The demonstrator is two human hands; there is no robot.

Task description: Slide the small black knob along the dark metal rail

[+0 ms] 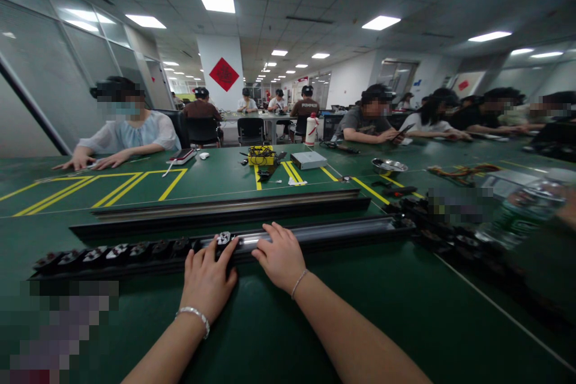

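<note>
A long black rail (315, 234) lies crosswise on the green table, its channel shiny inside. Several small black socket-like modules (94, 254) sit in a row along its left part. One more module (224, 239), with a pale face, is in the channel near the middle. My left hand (207, 279) reaches over the rail's near edge, fingers spread, the index and middle fingertips on either side of this module. To its right, my right hand (282, 257) rests on the rail with fingers outstretched, holding nothing that shows.
Behind lies another black strip (216, 214). At right are a row of dark modules (468, 246) and a plastic bottle (522, 210). Farther back stand a metal bowl (389, 165), a grey box (308, 160) and a yellow block with cables (261, 156). Other people sit around the tables.
</note>
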